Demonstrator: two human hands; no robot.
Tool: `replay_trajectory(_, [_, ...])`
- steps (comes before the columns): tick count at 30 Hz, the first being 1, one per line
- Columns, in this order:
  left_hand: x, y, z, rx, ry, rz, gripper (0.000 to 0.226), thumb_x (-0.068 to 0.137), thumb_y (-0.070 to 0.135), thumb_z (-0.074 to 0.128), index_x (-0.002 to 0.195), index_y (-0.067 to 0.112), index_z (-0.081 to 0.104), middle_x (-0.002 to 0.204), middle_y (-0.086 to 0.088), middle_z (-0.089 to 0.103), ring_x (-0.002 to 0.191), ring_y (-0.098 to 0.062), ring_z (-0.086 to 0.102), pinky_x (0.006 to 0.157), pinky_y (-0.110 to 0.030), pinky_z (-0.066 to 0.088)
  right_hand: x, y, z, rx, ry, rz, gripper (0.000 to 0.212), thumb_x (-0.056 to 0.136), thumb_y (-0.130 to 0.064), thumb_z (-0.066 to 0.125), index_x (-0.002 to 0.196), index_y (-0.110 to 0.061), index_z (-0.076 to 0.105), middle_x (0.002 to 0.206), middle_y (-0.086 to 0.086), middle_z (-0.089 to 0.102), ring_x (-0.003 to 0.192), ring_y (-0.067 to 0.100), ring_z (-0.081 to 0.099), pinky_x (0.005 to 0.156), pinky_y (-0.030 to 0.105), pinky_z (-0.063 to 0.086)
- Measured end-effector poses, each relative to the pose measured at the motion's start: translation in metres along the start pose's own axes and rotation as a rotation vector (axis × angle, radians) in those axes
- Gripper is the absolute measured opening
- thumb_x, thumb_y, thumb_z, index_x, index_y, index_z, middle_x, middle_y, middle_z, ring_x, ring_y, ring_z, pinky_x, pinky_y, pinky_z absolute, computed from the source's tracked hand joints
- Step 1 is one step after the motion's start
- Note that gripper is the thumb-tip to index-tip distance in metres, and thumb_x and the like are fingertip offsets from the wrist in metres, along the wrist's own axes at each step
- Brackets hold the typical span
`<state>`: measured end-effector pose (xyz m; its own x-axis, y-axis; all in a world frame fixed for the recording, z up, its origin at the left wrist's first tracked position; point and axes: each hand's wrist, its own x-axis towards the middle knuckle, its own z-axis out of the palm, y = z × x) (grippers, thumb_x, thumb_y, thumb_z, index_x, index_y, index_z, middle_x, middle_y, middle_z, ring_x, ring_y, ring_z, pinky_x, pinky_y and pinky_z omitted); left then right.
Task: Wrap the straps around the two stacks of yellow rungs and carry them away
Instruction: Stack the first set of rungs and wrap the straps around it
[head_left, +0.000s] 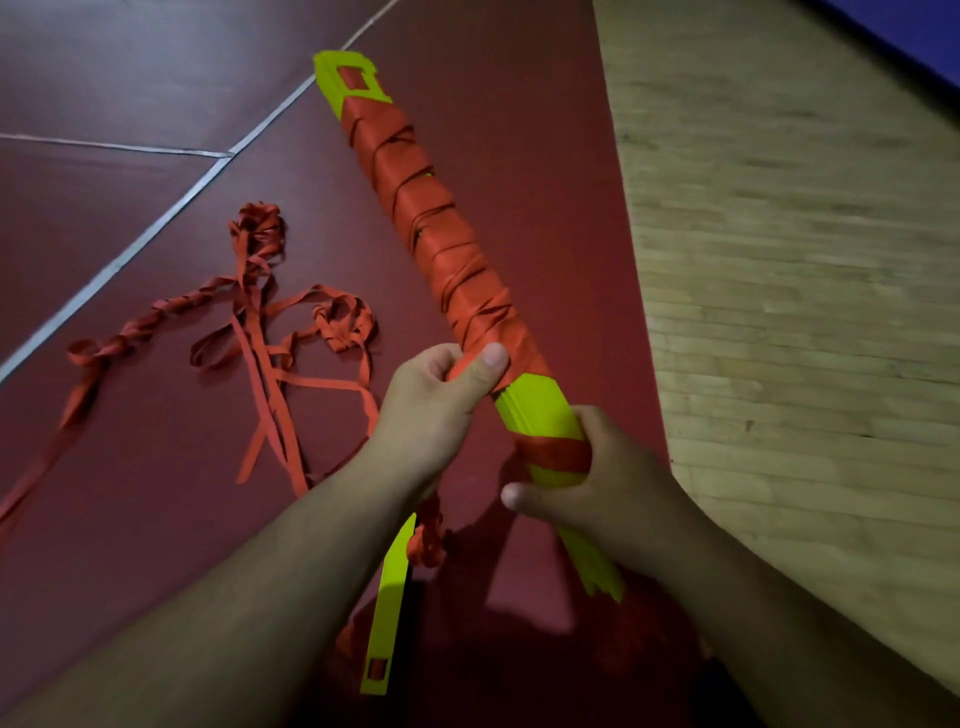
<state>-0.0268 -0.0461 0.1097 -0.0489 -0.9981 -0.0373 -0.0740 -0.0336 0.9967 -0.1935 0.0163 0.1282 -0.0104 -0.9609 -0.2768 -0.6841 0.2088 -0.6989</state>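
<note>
One head-worn camera (a wide-angle one) is looking forward and down at the red floor (156, 78), sitting close over the left hand (441, 395) and right hand (613, 478), forearms entering from 6 o'clock, the stack of yellow rungs (535, 410) running off toward 11 o'clock.

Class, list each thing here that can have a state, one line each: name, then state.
yellow stack: held up, tilted, far end bare.
wound strap: wrapped round most of the yellow stack.
loose straps: tangled on the floor, unwound.
second yellow rungs: not held, partly hidden by the left forearm.
left hand: grips the yellow stack over the wound strap.
right hand: grips the yellow stack lower down.
</note>
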Motion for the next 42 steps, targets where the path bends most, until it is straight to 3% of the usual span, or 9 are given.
replay_trajectory(6, [0.002, 0.007, -0.002, -0.122, -0.108, -0.028, 0.031, 0.084, 0.05, 0.06, 0.085, 0.02, 0.058, 0.055, 0.003, 0.034, 0.049, -0.013, 0.028, 0.044, -0.023, 0.02, 0.005, 0.001, -0.002, 0.162, 0.072, -0.052, 0.028, 0.069, -0.026, 0.083, 0.086, -0.024, 0.061, 0.073, -0.009, 0.065, 0.066, 0.008, 0.06, 0.063, 0.032, 0.049])
replay_trajectory(11, [0.004, 0.004, -0.007, -0.297, -0.403, -0.097, 0.036, 0.078, 0.061, 0.072, 0.084, 0.026, 0.069, 0.057, 0.01, 0.057, 0.046, -0.005, 0.032, 0.056, -0.029, 0.026, 0.003, 0.004, -0.006, 0.593, -0.231, -0.137, 0.033, 0.062, -0.017, 0.081, 0.093, -0.016, 0.069, 0.073, 0.002, 0.06, 0.066, 0.016, 0.055, 0.06, 0.031, 0.046])
replay_trajectory(15, [0.003, 0.001, -0.011, -0.481, -0.601, -0.063, 0.073, 0.069, 0.063, 0.076, 0.126, 0.018, 0.063, 0.124, -0.001, 0.07, 0.044, 0.003, 0.036, 0.057, -0.02, 0.035, 0.001, 0.013, -0.012, 0.88, -0.589, -0.145, 0.031, 0.062, -0.019, 0.074, 0.093, -0.018, 0.07, 0.067, 0.023, 0.056, 0.053, 0.027, 0.056, 0.053, 0.032, 0.048])
replay_trajectory(17, [0.002, 0.001, -0.008, -0.43, -0.51, -0.018, 0.08, 0.062, 0.067, 0.08, 0.11, 0.005, 0.067, 0.094, -0.003, 0.072, 0.043, 0.001, 0.036, 0.053, -0.018, 0.034, 0.002, 0.016, -0.016, 0.897, -0.644, -0.127, 0.032, 0.064, -0.019, 0.072, 0.095, -0.013, 0.071, 0.071, 0.027, 0.057, 0.056, 0.03, 0.058, 0.056, 0.034, 0.05])
replay_trajectory(23, [0.0, 0.006, 0.0, -0.232, -0.061, 0.026, 0.034, 0.082, 0.045, 0.072, 0.078, 0.019, 0.05, 0.06, -0.002, 0.037, 0.044, -0.007, 0.031, 0.042, -0.022, 0.024, 0.004, 0.007, -0.01, 0.251, -0.215, -0.073, 0.039, 0.077, -0.036, 0.083, 0.11, -0.031, 0.062, 0.094, -0.004, 0.073, 0.081, 0.009, 0.069, 0.073, 0.038, 0.056])
replay_trajectory(29, [-0.001, 0.016, -0.005, -0.054, -0.238, 0.108, 0.016, 0.1, 0.008, 0.054, 0.086, 0.009, 0.049, 0.051, 0.019, 0.053, 0.046, 0.008, 0.049, 0.047, -0.005, 0.036, 0.006, 0.005, 0.002, 0.002, 0.232, -0.11, 0.037, 0.065, -0.045, 0.081, 0.087, -0.025, 0.06, 0.075, -0.005, 0.064, 0.07, 0.014, 0.061, 0.063, 0.036, 0.049])
replay_trajectory(34, [0.007, 0.021, -0.029, 0.14, -0.351, 0.073, 0.044, 0.091, 0.042, 0.066, 0.123, 0.013, 0.065, 0.108, -0.007, 0.075, 0.089, -0.003, 0.063, 0.082, -0.029, 0.053, 0.007, 0.003, -0.009, 0.147, 0.225, -0.124, 0.027, 0.067, -0.027, 0.086, 0.08, -0.015, 0.066, 0.067, 0.005, 0.067, 0.063, 0.022, 0.063, 0.055, 0.031, 0.046])
replay_trajectory(38, [0.012, 0.023, -0.036, 0.293, -0.218, 0.164, 0.031, 0.088, 0.041, 0.07, 0.07, 0.017, 0.063, 0.053, 0.01, 0.057, 0.046, 0.0, 0.042, 0.047, -0.015, 0.032, 0.008, 0.006, -0.012, 0.307, 0.151, -0.091, 0.024, 0.07, -0.023, 0.086, 0.082, -0.014, 0.068, 0.072, 0.014, 0.071, 0.067, 0.039, 0.068, 0.057, 0.048, 0.055])
replay_trajectory(42, [0.014, 0.024, -0.035, 0.223, -0.04, 0.248, 0.03, 0.091, 0.025, 0.068, 0.065, 0.017, 0.055, 0.048, 0.009, 0.053, 0.041, -0.001, 0.04, 0.043, -0.017, 0.032, 0.008, 0.007, -0.014, 0.28, 0.157, -0.089, 0.023, 0.07, -0.024, 0.086, 0.081, -0.015, 0.068, 0.07, 0.011, 0.071, 0.065, 0.034, 0.068, 0.057, 0.045, 0.054])
